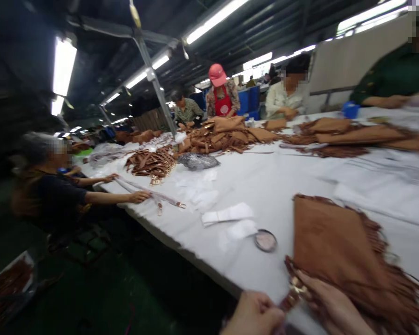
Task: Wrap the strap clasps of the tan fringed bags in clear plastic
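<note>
A brown fringed bag (330, 232) lies on the white-covered table near its front edge, its tassels spread to the right. At its lower left corner my right hand (330, 298) is closed around a brown strap with a gold metal clasp (298, 287). Just left of it, my left hand (254, 314) is curled with fingers pinched on the same brown strap (287, 302). The strap's lower end runs out of view. Some blur softens both hands.
A round shallow dish (266, 241) and folded white strips (226, 215) lie left of the bag. Brown straps (152, 163) and brown bags (216, 132) are heaped farther back. A seated co-worker (63, 195) handles a wrapped strap at left; several people work across the table.
</note>
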